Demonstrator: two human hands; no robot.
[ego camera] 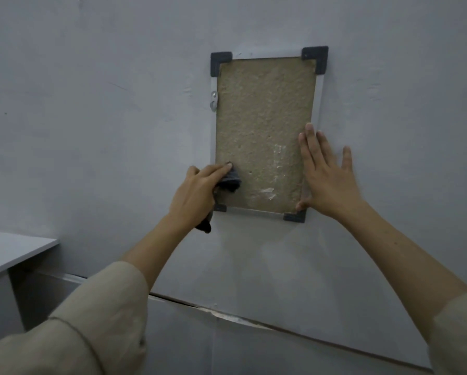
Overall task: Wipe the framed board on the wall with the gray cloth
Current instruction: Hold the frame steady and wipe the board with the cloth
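The framed board [264, 109] hangs upright on the grey wall: a rough tan panel in a thin silver frame with dark corner caps. White smears mark its lower right part. My left hand [197, 193] grips the gray cloth [231, 181] and holds it against the board's lower left area; a tail of cloth hangs below the wrist. My right hand [327, 171] lies flat with straight, spread fingers over the board's lower right edge, thumb by the bottom right corner cap.
A small metal hook [213, 100] is fixed at the frame's left side. A grey tabletop [13, 250] juts in at the lower left. A cracked seam [227, 312] runs across the wall below the board.
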